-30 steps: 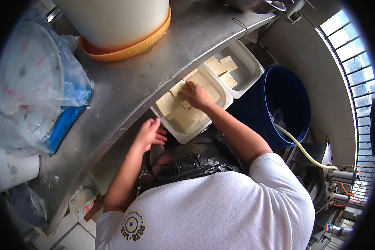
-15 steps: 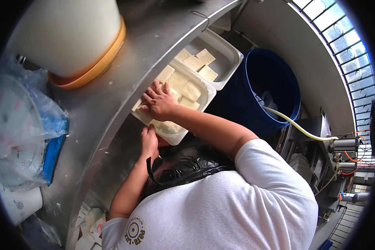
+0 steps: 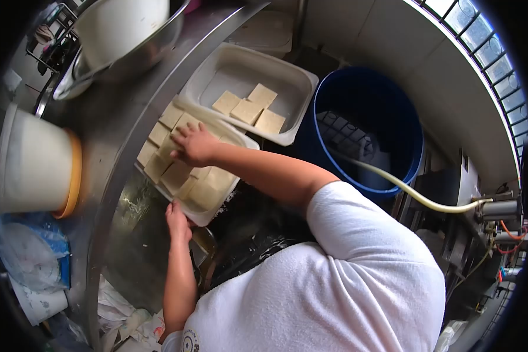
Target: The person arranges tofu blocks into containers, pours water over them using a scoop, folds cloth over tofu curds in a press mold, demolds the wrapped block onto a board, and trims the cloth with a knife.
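A white plastic tub (image 3: 249,141) full of pale square tofu blocks (image 3: 156,167) lies in front of me. My left hand (image 3: 179,223) grips its near end, with the fingers partly hidden under the rim. My right hand (image 3: 196,145) is spread over the blocks, palm down, fingers apart. Whether it presses on them or hovers just above, I cannot tell. Just beyond stands a second white tub (image 3: 304,88), holding several tofu blocks (image 3: 246,111) at its near side. White specks like splashing liquid show by the first tub's lower right edge.
A big blue barrel (image 3: 369,76) stands to the right, with a pale hose (image 3: 428,199) over its rim. The steel counter edge (image 3: 114,193) curves along the left. On it sit a white bucket (image 3: 35,164) with an orange rim and a metal basin (image 3: 152,50).
My view has shifted, so both tubs appear farther left. The right hand's fingers are spread wider over the tofu. My left hand still holds the near end of the tub.
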Demonstrator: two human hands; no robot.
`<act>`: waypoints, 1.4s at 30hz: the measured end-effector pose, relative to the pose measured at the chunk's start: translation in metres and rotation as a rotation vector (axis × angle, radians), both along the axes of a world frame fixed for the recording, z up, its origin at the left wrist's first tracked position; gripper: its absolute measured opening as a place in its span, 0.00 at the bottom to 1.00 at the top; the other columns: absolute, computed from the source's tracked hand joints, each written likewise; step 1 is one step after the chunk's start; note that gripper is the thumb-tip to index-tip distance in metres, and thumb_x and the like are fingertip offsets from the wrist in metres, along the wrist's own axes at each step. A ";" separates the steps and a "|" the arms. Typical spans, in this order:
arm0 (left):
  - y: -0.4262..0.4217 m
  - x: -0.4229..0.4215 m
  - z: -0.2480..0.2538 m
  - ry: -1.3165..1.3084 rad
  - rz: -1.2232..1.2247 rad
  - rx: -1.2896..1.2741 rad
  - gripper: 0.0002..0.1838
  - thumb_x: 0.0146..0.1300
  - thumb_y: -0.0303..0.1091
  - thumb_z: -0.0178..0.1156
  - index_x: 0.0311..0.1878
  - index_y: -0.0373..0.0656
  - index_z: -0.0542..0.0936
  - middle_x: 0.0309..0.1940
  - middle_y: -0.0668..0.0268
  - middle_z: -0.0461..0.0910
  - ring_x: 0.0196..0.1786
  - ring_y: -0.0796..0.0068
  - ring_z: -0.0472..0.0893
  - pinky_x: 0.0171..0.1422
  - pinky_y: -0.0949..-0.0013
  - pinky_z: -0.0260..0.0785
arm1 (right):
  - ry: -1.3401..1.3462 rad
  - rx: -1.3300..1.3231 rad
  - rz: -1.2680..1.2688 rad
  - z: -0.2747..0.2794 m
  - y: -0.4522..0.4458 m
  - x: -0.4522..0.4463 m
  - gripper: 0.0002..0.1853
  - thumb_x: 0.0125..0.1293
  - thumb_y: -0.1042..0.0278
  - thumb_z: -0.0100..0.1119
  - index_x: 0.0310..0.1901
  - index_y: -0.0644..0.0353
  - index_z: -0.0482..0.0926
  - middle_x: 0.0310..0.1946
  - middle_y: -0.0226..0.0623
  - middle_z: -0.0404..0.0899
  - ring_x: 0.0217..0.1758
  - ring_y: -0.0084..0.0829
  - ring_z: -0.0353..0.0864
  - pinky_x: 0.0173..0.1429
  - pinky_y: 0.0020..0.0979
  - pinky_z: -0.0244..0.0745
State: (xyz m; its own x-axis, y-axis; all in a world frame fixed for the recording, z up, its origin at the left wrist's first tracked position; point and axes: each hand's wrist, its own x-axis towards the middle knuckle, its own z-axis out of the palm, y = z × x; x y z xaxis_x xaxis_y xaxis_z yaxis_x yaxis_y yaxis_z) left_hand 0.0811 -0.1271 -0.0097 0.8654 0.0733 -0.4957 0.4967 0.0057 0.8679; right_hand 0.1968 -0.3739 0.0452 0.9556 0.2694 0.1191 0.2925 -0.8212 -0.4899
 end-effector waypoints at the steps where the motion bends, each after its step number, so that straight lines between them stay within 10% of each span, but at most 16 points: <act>1: -0.007 -0.002 0.005 0.006 0.034 0.001 0.22 0.85 0.46 0.48 0.66 0.37 0.73 0.56 0.55 0.82 0.51 0.60 0.86 0.47 0.55 0.85 | -0.056 0.085 -0.049 0.005 -0.028 -0.002 0.36 0.74 0.39 0.59 0.73 0.56 0.72 0.74 0.51 0.69 0.79 0.55 0.65 0.81 0.58 0.58; 3: -0.010 -0.005 -0.004 -0.030 0.106 0.048 0.26 0.85 0.48 0.48 0.71 0.35 0.71 0.62 0.53 0.80 0.60 0.59 0.83 0.61 0.55 0.80 | -0.230 0.283 -0.211 0.005 -0.104 -0.002 0.28 0.65 0.61 0.73 0.64 0.60 0.78 0.62 0.53 0.77 0.67 0.57 0.76 0.73 0.50 0.73; 11: -0.036 -0.010 -0.022 -0.117 0.329 0.463 0.35 0.85 0.53 0.46 0.77 0.29 0.68 0.75 0.43 0.71 0.74 0.50 0.74 0.77 0.56 0.66 | -0.743 0.114 -0.911 0.004 -0.425 -0.057 0.13 0.71 0.62 0.66 0.51 0.59 0.82 0.48 0.51 0.82 0.54 0.55 0.82 0.59 0.50 0.79; 17: -0.035 -0.005 -0.023 -0.155 0.296 0.610 0.35 0.85 0.53 0.45 0.77 0.27 0.68 0.75 0.42 0.71 0.74 0.49 0.74 0.77 0.55 0.66 | 0.742 -0.309 -0.889 -0.119 -0.582 -0.222 0.27 0.74 0.47 0.60 0.64 0.60 0.84 0.59 0.58 0.84 0.63 0.54 0.85 0.66 0.50 0.82; 23: -0.028 -0.002 -0.026 -0.173 0.213 0.880 0.34 0.84 0.52 0.44 0.73 0.28 0.72 0.71 0.38 0.75 0.71 0.42 0.77 0.75 0.54 0.68 | 0.668 -0.141 -0.911 -0.277 -0.595 -0.343 0.29 0.65 0.49 0.71 0.61 0.60 0.85 0.60 0.55 0.85 0.63 0.49 0.85 0.70 0.49 0.79; 26: -0.029 0.001 -0.025 -0.158 0.191 1.049 0.31 0.84 0.52 0.44 0.68 0.30 0.77 0.63 0.38 0.81 0.66 0.38 0.80 0.69 0.52 0.71 | 0.980 -0.153 -0.601 -0.263 -0.600 -0.325 0.27 0.72 0.49 0.63 0.65 0.59 0.83 0.60 0.54 0.85 0.62 0.50 0.86 0.69 0.50 0.79; 33: -0.022 0.001 -0.038 -0.225 0.214 1.035 0.28 0.84 0.50 0.44 0.61 0.32 0.81 0.56 0.40 0.85 0.60 0.40 0.84 0.64 0.51 0.74 | 0.586 0.022 -0.423 -0.224 -0.586 -0.289 0.20 0.80 0.59 0.50 0.61 0.60 0.85 0.54 0.58 0.86 0.61 0.51 0.86 0.71 0.50 0.77; 40: -0.029 -0.005 -0.032 -0.220 0.244 1.084 0.28 0.83 0.51 0.45 0.60 0.32 0.81 0.52 0.40 0.86 0.57 0.37 0.84 0.62 0.47 0.74 | 0.305 -0.377 -0.708 -0.280 -0.539 -0.325 0.31 0.77 0.58 0.54 0.77 0.61 0.65 0.70 0.62 0.74 0.73 0.58 0.76 0.78 0.49 0.70; 42: -0.024 -0.005 -0.045 -0.260 0.251 1.101 0.29 0.83 0.51 0.45 0.61 0.31 0.79 0.51 0.38 0.86 0.56 0.35 0.83 0.60 0.47 0.75 | 0.652 -0.125 -0.745 -0.271 -0.543 -0.316 0.34 0.74 0.58 0.58 0.77 0.64 0.65 0.70 0.64 0.74 0.73 0.59 0.75 0.77 0.49 0.71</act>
